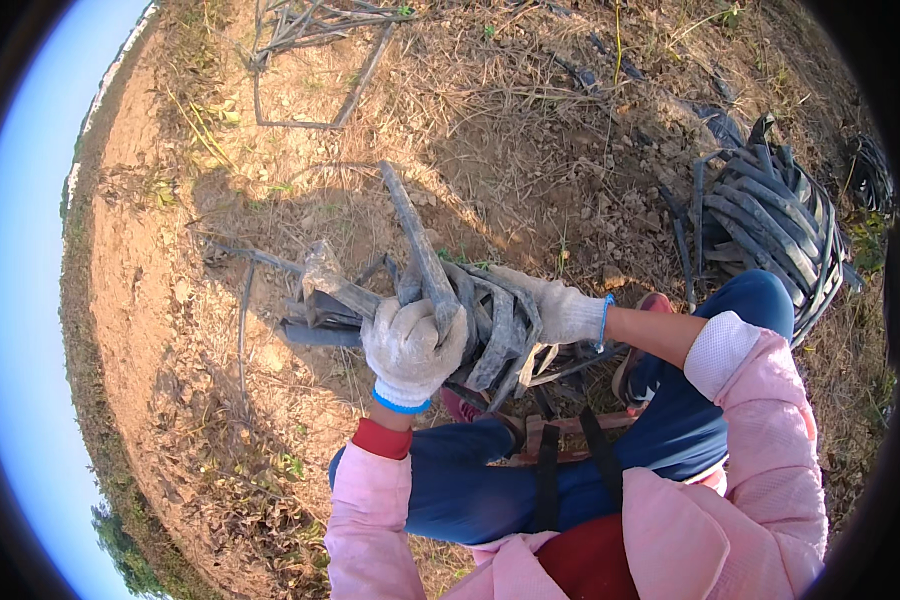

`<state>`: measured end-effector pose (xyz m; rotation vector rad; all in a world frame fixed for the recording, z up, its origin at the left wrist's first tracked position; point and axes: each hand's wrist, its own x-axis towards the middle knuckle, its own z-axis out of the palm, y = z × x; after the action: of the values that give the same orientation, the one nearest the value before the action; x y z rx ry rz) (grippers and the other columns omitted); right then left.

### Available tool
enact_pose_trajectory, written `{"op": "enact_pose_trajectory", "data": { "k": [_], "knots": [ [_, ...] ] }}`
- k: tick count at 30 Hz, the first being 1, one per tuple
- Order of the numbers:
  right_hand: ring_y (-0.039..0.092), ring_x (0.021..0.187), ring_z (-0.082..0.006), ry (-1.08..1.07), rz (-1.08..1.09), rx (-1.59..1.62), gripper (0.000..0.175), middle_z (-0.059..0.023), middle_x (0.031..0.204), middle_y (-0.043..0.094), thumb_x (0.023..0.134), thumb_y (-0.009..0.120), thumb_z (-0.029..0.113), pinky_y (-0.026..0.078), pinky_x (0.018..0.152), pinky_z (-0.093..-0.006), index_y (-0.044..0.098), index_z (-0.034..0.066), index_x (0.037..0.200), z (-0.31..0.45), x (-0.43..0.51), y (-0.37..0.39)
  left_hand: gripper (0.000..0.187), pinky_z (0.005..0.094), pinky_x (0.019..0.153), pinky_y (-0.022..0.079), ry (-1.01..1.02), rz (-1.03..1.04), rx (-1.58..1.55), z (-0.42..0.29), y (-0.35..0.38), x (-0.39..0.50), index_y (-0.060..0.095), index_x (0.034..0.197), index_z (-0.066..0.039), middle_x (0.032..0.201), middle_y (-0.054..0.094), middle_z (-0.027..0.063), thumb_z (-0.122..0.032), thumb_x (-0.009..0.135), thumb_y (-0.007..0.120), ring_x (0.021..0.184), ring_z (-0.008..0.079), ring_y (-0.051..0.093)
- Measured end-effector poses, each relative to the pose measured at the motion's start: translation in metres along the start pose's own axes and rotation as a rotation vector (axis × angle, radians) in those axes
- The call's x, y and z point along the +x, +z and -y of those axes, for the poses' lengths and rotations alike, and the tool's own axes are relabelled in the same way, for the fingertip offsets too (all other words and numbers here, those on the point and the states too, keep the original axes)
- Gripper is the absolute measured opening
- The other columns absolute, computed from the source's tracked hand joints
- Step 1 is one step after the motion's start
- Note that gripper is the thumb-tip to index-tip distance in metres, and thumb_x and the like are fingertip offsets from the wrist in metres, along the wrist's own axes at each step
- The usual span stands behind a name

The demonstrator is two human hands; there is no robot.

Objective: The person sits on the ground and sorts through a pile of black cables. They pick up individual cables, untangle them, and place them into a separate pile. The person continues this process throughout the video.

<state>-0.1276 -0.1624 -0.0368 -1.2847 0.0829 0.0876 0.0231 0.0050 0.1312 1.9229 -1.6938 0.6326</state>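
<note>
A bundle of flat, dirt-covered black drip tape (499, 319) is held in front of my knees, just above the ground. My left hand (415, 341), in a dusty white knit glove with a blue cuff edge, is closed around strands at its left end. One stiff strip (418, 240) sticks up out of that fist, and another crumpled strip (337, 281) juts out to the left. My right hand (562, 307), gloved the same way, grips the right side of the bundle; the coils partly hide its fingers. Loose ends hang below the bundle towards my shoes.
A larger wound bundle of tape (765, 217) lies by my right knee, with another dark coil (870, 172) beyond it. Loose tape (322, 30) lies ahead on the dry, straw-strewn soil. Under me is a low reddish seat (570, 431) with black straps (546, 476).
</note>
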Motion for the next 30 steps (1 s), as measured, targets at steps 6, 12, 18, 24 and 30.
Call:
{"op": "enact_pose_trajectory", "data": {
  "k": [6,12,18,24,30],
  "knots": [
    [0.047,0.139,-0.0269,-0.135,-0.060,0.050,0.090,-0.0173,0.155,0.042,0.089,0.074,0.030,0.040,0.115,-0.0351,0.023,0.0031,0.158,0.010,0.001,0.006,0.031,0.0419,0.061,0.044,-0.051,-0.003,0.050,0.001,0.000,-0.002,0.056,0.078,-0.018,0.085,0.065,-0.0018,-0.018,0.070,0.085,0.075,0.0262,0.061],
    [0.059,0.123,-0.0413,0.021,-0.179,-0.733,0.107,-0.0262,0.139,0.056,0.077,0.080,0.044,0.050,0.100,-0.0454,0.022,0.0091,0.159,0.036,0.003,0.017,0.034,0.0477,0.062,0.043,-0.022,0.011,0.026,0.007,0.005,-0.006,0.050,0.079,-0.011,0.083,0.062,0.0061,-0.011,0.071,0.083,0.075,0.0328,0.059],
    [0.060,0.121,-0.0396,0.075,-0.140,-0.645,0.104,-0.0217,0.138,0.058,0.077,0.078,0.033,0.049,0.100,-0.0450,0.018,0.0163,0.162,0.058,0.003,0.017,0.038,0.0461,0.069,0.055,-0.001,0.174,0.012,0.003,-0.011,0.016,0.075,0.117,-0.003,0.072,0.066,0.0140,-0.022,0.083,0.079,0.079,0.0372,0.067],
    [0.060,0.121,-0.0400,0.137,-0.085,-0.643,0.113,-0.0239,0.139,0.057,0.073,0.082,0.036,0.048,0.099,-0.0460,0.016,0.0102,0.162,0.063,0.006,0.011,0.031,0.0461,0.062,0.051,-0.044,0.161,0.033,-0.016,-0.024,0.035,0.075,0.110,0.000,0.069,0.065,0.0121,-0.019,0.084,0.077,0.070,0.0335,0.065],
    [0.059,0.123,-0.0394,0.187,-0.049,-0.633,0.127,-0.0237,0.139,0.057,0.064,0.090,0.031,0.048,0.100,-0.0451,0.014,0.0110,0.163,0.080,-0.001,0.013,0.024,0.0470,0.061,0.051,-0.161,0.251,0.076,-0.009,-0.021,0.020,0.077,0.096,-0.004,0.067,0.065,0.0123,-0.026,0.086,0.073,0.071,0.0338,0.067]
  ]
}}
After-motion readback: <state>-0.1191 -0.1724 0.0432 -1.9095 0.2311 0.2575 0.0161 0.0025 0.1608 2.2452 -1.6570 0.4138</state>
